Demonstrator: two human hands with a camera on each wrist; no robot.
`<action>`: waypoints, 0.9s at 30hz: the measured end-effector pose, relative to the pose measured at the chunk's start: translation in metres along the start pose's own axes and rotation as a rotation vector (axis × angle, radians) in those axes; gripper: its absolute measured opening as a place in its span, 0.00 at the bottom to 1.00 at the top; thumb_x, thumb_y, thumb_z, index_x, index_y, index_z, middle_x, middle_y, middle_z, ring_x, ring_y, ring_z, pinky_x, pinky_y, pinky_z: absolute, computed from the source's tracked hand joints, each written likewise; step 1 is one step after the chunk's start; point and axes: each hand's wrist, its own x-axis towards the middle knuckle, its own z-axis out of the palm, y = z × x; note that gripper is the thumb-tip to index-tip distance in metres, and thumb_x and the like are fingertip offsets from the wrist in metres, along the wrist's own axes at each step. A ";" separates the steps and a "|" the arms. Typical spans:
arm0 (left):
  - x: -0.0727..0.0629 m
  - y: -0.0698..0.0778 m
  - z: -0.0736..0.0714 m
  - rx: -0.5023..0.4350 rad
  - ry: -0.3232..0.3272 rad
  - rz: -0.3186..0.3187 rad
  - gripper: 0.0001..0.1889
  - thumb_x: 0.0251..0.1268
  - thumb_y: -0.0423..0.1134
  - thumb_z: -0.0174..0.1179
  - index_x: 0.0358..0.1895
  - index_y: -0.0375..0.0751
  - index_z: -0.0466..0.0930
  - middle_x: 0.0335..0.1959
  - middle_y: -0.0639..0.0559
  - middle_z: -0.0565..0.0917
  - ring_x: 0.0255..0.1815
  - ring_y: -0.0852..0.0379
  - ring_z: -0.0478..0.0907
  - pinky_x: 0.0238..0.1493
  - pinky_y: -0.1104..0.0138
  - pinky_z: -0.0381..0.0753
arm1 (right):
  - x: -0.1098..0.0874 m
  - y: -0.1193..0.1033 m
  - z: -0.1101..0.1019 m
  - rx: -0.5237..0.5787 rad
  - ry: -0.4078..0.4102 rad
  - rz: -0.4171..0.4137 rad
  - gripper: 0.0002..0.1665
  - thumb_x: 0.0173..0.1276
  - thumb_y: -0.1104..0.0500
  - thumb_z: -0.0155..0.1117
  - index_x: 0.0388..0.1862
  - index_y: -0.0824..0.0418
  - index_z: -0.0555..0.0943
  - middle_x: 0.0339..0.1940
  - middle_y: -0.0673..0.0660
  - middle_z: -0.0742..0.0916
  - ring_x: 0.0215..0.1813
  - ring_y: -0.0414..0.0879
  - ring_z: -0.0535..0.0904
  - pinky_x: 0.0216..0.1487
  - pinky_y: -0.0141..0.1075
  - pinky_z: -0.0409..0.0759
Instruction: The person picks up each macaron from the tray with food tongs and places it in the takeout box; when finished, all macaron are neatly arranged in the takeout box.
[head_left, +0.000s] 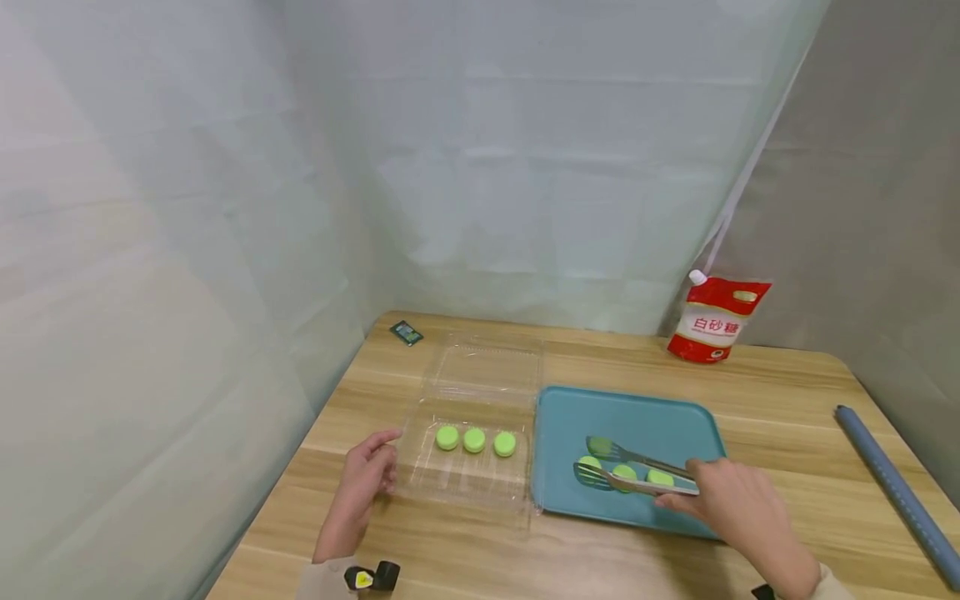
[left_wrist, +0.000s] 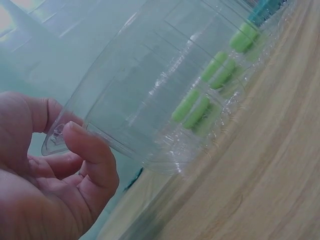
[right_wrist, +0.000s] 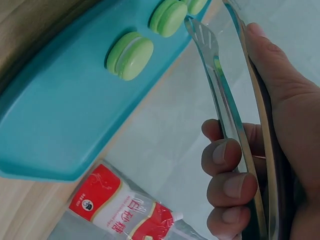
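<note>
A clear plastic container point(head_left: 465, 485) lies opened out on the table, with three green macarons point(head_left: 474, 440) in a row in its near half. The left hand point(head_left: 367, 471) pinches the container's left rim; thumb and fingers close on its corner in the left wrist view. My right hand point(head_left: 738, 500) grips metal serving tongs point(head_left: 651, 487) over the blue tray point(head_left: 630, 408). The tongs' slotted ends stand apart, with nothing held between them. Three more green macarons point(right_wrist: 135, 57) sit on the tray near the tongs, partly covered by them in the head view.
A red and white sugar pouch point(head_left: 712, 325) with a white cap stands at the back right. Along the right table edge lies a grey-blue rod point(head_left: 896, 492). One small dark packet point(head_left: 407, 332) is at the back left. Pale sheets hang behind and beside the table.
</note>
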 end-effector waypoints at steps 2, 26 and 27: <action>0.000 0.001 0.000 -0.004 -0.001 -0.005 0.24 0.66 0.24 0.47 0.67 0.28 0.70 0.24 0.53 0.68 0.22 0.60 0.65 0.21 0.72 0.68 | 0.000 0.000 -0.001 0.003 -0.022 0.006 0.36 0.41 0.35 0.82 0.15 0.50 0.63 0.15 0.44 0.56 0.17 0.38 0.49 0.16 0.32 0.49; 0.000 0.001 0.001 -0.029 -0.010 0.003 0.24 0.67 0.25 0.46 0.67 0.27 0.69 0.26 0.53 0.68 0.23 0.61 0.64 0.21 0.72 0.67 | 0.004 0.006 0.001 -0.037 0.043 -0.100 0.35 0.46 0.30 0.77 0.15 0.48 0.64 0.16 0.42 0.56 0.17 0.36 0.49 0.15 0.32 0.50; 0.000 0.000 0.001 -0.025 -0.011 0.008 0.24 0.67 0.25 0.46 0.67 0.27 0.69 0.25 0.53 0.68 0.22 0.61 0.64 0.21 0.72 0.67 | 0.004 0.006 0.001 -0.034 0.053 -0.105 0.35 0.49 0.27 0.73 0.15 0.48 0.64 0.16 0.42 0.56 0.17 0.36 0.49 0.15 0.32 0.50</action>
